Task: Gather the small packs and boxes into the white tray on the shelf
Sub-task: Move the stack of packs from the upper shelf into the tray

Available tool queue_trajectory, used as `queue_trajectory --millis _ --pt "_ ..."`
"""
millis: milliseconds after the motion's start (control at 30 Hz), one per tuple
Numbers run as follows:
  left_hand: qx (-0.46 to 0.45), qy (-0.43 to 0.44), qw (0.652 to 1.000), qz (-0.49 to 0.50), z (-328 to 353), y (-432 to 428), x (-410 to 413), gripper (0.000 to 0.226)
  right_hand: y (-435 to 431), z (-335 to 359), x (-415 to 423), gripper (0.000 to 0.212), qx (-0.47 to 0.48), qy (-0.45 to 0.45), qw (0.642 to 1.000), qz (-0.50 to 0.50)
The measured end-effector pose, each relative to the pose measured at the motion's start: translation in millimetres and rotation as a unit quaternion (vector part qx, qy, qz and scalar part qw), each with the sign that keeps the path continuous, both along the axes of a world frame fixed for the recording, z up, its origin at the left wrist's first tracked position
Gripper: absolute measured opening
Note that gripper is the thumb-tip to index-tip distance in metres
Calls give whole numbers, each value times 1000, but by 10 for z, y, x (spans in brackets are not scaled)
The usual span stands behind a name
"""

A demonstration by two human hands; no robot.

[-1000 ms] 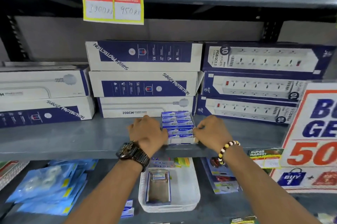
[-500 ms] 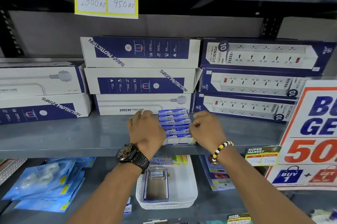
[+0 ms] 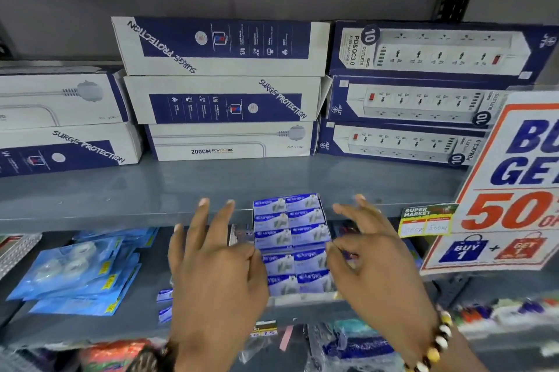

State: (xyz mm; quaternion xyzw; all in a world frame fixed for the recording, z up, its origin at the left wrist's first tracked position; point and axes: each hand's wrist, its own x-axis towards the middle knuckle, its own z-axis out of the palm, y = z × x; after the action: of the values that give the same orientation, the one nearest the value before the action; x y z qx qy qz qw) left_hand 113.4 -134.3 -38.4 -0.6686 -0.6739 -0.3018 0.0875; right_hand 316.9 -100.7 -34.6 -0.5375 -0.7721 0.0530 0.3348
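Head view, looking down at store shelves. A block of small blue packs [image 3: 292, 243], two across and five rows deep, is held between both hands in front of the grey shelf [image 3: 151, 190], its far end level with the shelf's front edge. Left hand [image 3: 217, 275] is against the block's left side; thumb presses the side about midway, fingers [image 3: 211, 220] spread wide and pointing forward, not wrapped around anything. Right hand [image 3: 378, 265] is against the right side; thumb and fingertips touch the edge of the block, other fingers loosely curled and raised. A beaded bracelet [image 3: 440, 341] is on the right wrist, a dark watch [image 3: 148, 356] on the left, partly cut off by the frame.

White tray: cannot be made out; the hands and the block cover the lower shelf where it might sit.

At the back of the shelf, stacked blue and white boxes [image 3: 223, 90] marked "Surge Protection", with power strip boxes [image 3: 423, 93] to their right. Lower shelf, left: blue plastic packets [image 3: 78, 275], overlapping. Two small blue packs [image 3: 165, 303] lie just left of the left hand. Right edge: a red and blue sale sign [image 3: 514, 184], with a yellow price tag [image 3: 425, 222] beside it.
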Motion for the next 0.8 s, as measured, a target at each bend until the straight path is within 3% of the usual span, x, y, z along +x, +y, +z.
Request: queue_trajectory --millis 100,300,633,800 --pt "22 16 1000 -3 -259 -116 37 15 -161 -207 38 15 -11 -8 1000 -3" --pt "-16 11 1000 -4 -769 -1 88 17 -90 -712 61 14 -45 -5 999 -13" --pt "-119 31 992 8 -1619 928 159 7 834 -1672 9 17 -94 -25 993 -62" --pt "-185 47 981 28 -2033 1454 215 15 1378 -2040 -3 19 -110 -75 988 -74"
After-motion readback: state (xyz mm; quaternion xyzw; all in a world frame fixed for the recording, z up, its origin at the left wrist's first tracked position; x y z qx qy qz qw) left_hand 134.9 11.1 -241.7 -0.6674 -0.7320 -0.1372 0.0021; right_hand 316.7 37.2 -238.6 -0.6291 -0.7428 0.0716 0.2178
